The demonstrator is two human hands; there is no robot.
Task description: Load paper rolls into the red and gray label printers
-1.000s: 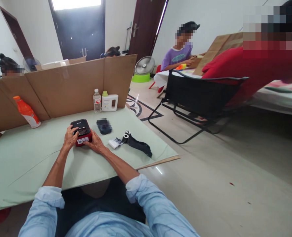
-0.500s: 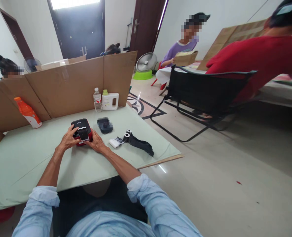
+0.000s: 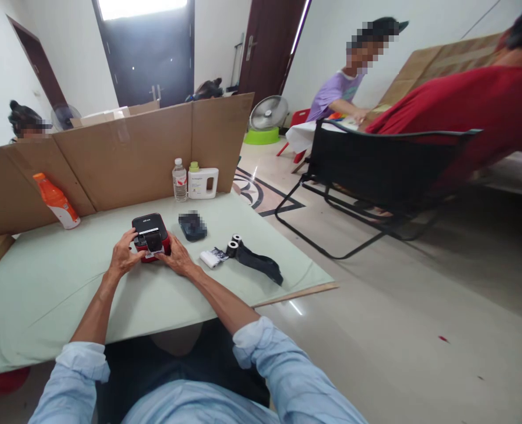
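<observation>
A small black and red device (image 3: 148,227) sits on the pale green table (image 3: 57,288), its front flap tipped open. My left hand (image 3: 123,257) grips its left side. My right hand (image 3: 176,255) presses against its right side. Just right of the device lies a dark flat object (image 3: 192,226). Further right are a small white packet (image 3: 210,257) and a black ribbon strip with two small rolls (image 3: 254,261).
A cardboard screen (image 3: 123,153) walls the table's far edge. An orange bottle (image 3: 57,201), a water bottle (image 3: 179,180) and a white jug (image 3: 203,182) stand by it. A black folding chair (image 3: 375,176) stands on the floor to the right. Other people sit behind.
The device's front flap has come open and now tilts up. Both hands stay on the device. The person in red has shifted to the right, and my view has shifted a little.
</observation>
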